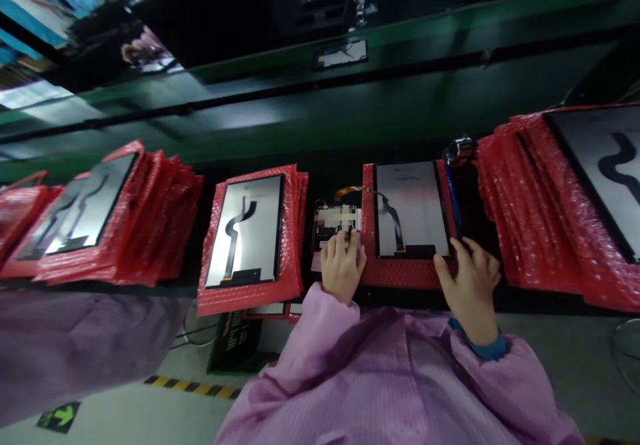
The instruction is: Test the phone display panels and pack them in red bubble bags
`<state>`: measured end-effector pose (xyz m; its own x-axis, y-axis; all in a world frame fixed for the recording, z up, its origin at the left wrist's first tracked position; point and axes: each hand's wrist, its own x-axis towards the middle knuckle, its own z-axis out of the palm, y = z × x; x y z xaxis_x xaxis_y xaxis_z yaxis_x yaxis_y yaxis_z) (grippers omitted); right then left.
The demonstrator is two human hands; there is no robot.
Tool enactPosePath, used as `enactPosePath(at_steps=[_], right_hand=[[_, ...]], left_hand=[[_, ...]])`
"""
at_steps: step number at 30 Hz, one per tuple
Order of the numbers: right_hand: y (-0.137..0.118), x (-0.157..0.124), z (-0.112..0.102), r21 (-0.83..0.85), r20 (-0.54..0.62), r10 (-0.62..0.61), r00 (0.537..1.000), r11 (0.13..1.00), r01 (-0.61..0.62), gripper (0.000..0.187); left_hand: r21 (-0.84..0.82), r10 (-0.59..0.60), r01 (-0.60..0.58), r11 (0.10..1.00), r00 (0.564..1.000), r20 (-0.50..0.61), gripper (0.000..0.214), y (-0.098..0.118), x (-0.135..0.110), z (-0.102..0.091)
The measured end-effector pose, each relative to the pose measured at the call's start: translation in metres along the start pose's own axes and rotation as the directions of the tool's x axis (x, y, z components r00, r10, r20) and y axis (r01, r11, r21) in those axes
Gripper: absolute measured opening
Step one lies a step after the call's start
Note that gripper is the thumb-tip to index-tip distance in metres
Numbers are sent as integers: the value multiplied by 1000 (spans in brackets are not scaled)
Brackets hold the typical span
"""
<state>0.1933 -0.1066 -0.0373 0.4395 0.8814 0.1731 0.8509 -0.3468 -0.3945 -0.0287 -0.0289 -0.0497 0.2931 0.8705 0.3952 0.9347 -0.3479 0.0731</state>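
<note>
My left hand lies palm down on the lower part of a small circuit board, its fingers bent and resting on it. Whatever is under the fingertips is hidden. An orange flex cable runs from the board's top towards a display panel, which lies back side up on red bubble wrap. A black ribbon cable crosses the panel's silvery back. At the panel's lower right corner is my right hand, thumb and index finger apart and touching around that corner.
Left of the board, another panel lies on red bubble bags. Piles of red bubble bags with panels stand further left, and another pile stands right. Behind runs a green ledge. A purple sleeve of another person reaches in at left.
</note>
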Motion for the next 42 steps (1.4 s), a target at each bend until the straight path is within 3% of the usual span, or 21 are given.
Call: enactPosePath(at_steps=[4,7,12,16,20,23,27,29,30,32,34,35,39,42], right_hand=[[-5,1,-3,-20,17,1,1000,1000,-1,56],[-8,3,-3,-25,38,22,999,999,-21,59],[-1,14,2,127,26,101,995,987,-104,57],[-1,26,-12,427,30,182,983,887,-177,52],[-32,25,-50,567,-21,20,1000,824,-5,37],[-69,20,-74,540,-60,-242,968,808,236,33],[-107,26,-84,518,7,-573,820,703,487,38],[-114,39,-79,575,57,-672,739,627,526,38],[-115,48,-73,615,67,-684,727,602,510,36],[-111,72,-54,695,79,-609,789,601,394,33],[-103,98,-27,752,152,-411,899,638,165,29],[-99,108,-13,754,172,-341,924,650,99,31],[-88,127,29,788,273,-237,932,611,-76,51],[-89,122,32,842,305,-272,913,525,-125,57]], left_hand=[[-45,46,-46,998,999,8,38,-3,3,1],[-105,86,-91,990,995,-50,32,-3,7,-4],[-386,188,-222,896,974,-123,29,19,6,-7],[-490,149,-143,860,988,-27,29,29,8,-10],[-647,111,72,759,965,237,30,15,25,-28],[-774,-1,279,569,941,338,40,7,45,-43],[-951,-109,306,28,947,302,41,11,78,-57],[-910,-115,366,-195,913,391,41,10,93,-63],[-866,-120,417,-275,879,462,38,8,100,-66],[-780,-131,503,-372,804,580,30,1,110,-71],[-722,-143,551,-418,745,651,22,-10,115,-74],[-698,-159,565,-440,716,679,18,-15,116,-76],[-569,-206,608,-554,562,801,8,-32,117,-78],[-543,-163,600,-588,569,806,19,-34,120,-77]])
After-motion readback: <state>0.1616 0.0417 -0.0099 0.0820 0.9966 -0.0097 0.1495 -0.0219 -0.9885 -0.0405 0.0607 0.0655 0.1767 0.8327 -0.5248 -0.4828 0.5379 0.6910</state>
